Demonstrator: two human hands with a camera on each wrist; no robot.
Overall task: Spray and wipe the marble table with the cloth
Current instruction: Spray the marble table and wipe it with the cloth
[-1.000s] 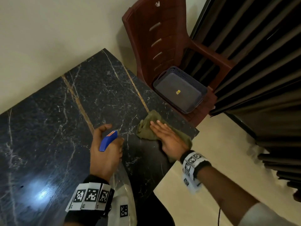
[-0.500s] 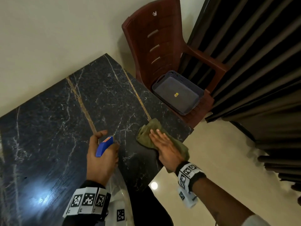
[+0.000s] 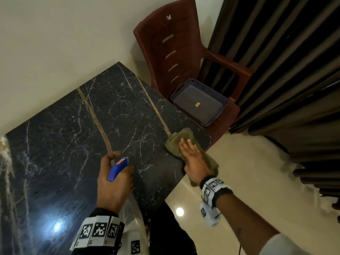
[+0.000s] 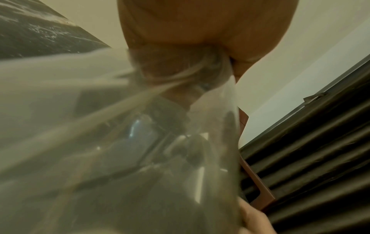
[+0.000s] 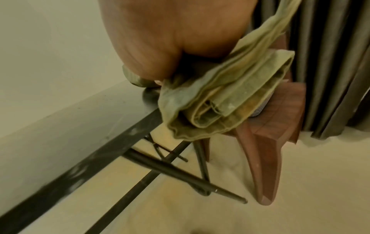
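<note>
The black marble table (image 3: 64, 144) with gold veins fills the left of the head view. My left hand (image 3: 110, 183) grips a clear spray bottle by its blue trigger head (image 3: 117, 169), held over the table's near edge with the nozzle pointing at the marble. In the left wrist view the bottle (image 4: 140, 142) fills the frame under my left hand (image 4: 200, 23). My right hand (image 3: 193, 159) presses flat, fingers straight, on a folded olive cloth (image 3: 176, 138) at the table's near right corner. The cloth (image 5: 230, 101) hangs partly over the table edge (image 5: 80, 126) beneath my palm (image 5: 170, 39).
A brown plastic chair (image 3: 174, 52) stands just past the table's right end, with a grey basket (image 3: 184, 83) on its seat. Dark curtains (image 3: 285, 70) hang at the right. A cream wall borders the table's far side. Thin metal table legs (image 5: 170, 171) cross under the edge above the pale floor (image 3: 248, 172).
My right hand has slid the cloth a little toward the table's right corner. The left hand keeps the bottle in about the same place.
</note>
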